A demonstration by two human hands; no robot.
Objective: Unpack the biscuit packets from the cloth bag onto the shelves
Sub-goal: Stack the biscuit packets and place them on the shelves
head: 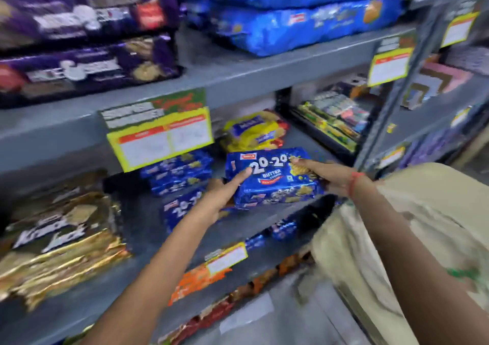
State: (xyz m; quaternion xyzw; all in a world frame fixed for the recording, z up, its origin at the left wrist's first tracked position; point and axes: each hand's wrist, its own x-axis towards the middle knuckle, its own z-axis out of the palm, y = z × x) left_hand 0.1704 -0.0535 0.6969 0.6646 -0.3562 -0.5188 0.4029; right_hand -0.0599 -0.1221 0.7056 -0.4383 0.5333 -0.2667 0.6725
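Observation:
A blue 20-20 butter biscuit packet (272, 183) is held over the middle grey shelf (137, 220). My left hand (225, 188) grips its left end, thumb on top. At the packet's right end my right hand (325, 175) grips it with the thumb across the top. The beige cloth bag (397, 233) hangs at my right forearm. More blue 20-20 packets (177, 170) lie stacked on the shelf just left of and below the held one.
Yellow packets (254, 130) sit behind the held packet. Gold packets (60, 236) fill the shelf's left side. Purple packs (87, 40) and large blue packs (304, 24) lie on the shelf above. A yellow price label (161, 138) hangs from that shelf's edge. Orange packets (201, 278) lie below.

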